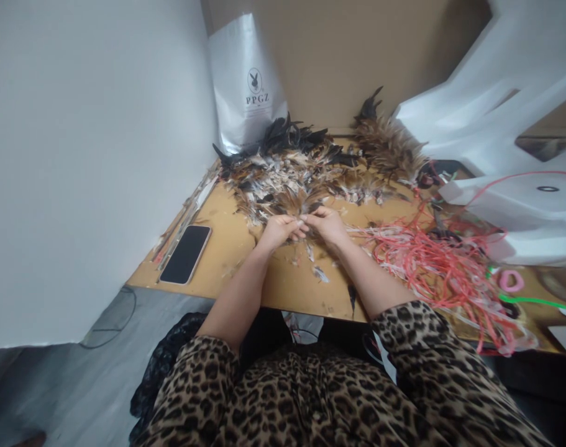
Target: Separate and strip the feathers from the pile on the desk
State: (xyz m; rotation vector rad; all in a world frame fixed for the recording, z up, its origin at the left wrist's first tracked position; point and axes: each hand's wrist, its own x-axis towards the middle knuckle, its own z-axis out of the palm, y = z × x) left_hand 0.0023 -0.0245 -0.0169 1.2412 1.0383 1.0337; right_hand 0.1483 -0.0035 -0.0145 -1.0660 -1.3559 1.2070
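Note:
My left hand (284,230) and my right hand (325,225) meet at the middle of the table, fingertips pinched together. Between them they hold a small bunch of brown feathers (296,202), whose tips fan out away from me. Just behind lies a large pile of loose feathers (283,171), brown, white and black. Where the fingers close on the feather ends is partly hidden by the fingers themselves. A few stray bits of feather (320,274) rest on the table below my hands.
A phone (186,254) lies at the left on the yellowish table (227,248). Tangled red and clear strands (432,267) spread at the right. A white printed bag (245,81) stands behind the pile, near a brown feather bundle (389,146). White sheeting (488,112) juts in at the right.

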